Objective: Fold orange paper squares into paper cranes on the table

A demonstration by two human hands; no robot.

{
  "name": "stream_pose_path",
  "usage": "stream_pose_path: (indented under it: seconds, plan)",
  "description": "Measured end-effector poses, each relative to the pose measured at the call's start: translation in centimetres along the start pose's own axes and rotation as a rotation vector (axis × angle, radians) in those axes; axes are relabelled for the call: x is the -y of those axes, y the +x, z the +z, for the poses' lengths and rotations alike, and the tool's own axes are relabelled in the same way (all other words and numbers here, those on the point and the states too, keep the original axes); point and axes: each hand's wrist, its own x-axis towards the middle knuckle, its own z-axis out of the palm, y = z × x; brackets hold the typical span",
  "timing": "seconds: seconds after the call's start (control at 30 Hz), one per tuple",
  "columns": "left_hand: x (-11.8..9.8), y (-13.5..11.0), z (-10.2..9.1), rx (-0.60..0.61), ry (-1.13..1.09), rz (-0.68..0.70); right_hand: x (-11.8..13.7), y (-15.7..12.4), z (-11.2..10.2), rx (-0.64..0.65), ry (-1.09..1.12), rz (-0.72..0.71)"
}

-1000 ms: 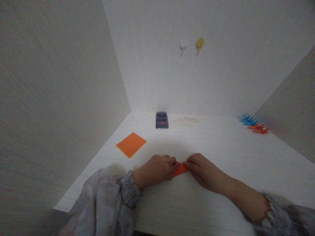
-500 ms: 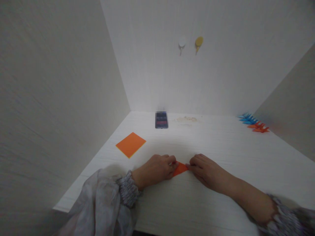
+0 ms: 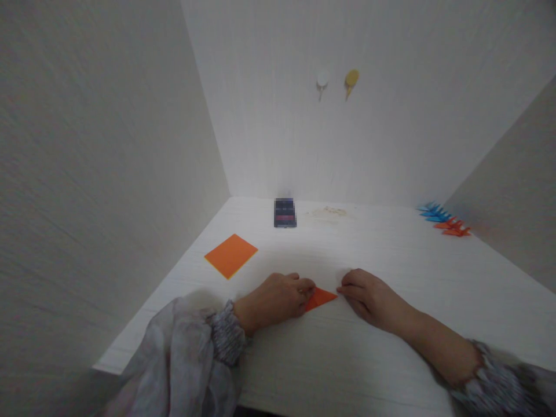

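A small piece of folded orange origami paper (image 3: 320, 297) lies on the white tabletop, its pointed end toward the right. My left hand (image 3: 281, 298) is closed on its left part, which the fingers hide. Just off the paper's right tip is my right hand (image 3: 369, 298), fingers drawn together with nothing visible in them. To the left of my hands rests a stack of flat orange origami paper (image 3: 231, 256) with a thin yellow edge.
Several folded blue paper pieces (image 3: 435, 212) and orange ones (image 3: 454, 226) sit in a row at the far right. A dark, blurred-out device (image 3: 285, 213) stands near the back wall. A white hook (image 3: 322, 80) and a yellow hook (image 3: 351, 78) are on that wall.
My right hand has come off the folded paper's right tip and shifted slightly right, so the whole point now shows. My left hand has stayed on the paper.
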Motion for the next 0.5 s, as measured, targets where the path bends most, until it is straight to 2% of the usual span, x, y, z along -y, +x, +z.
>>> stream_pose_path:
  seconds: [0.13,0.3,0.5]
  plan:
    - [0.0,0.0,-0.1,-0.012,0.01,-0.001,-0.4,0.0,0.4,-0.055,0.033,-0.006]
    - [0.0,0.1,0.2,-0.02,0.031,-0.003,0.6,0.6,0.6,-0.003,0.076,-0.052]
    - [0.0,0.1,0.0,-0.025,0.023,0.006,1.0,0.8,0.4,0.054,0.054,-0.039]
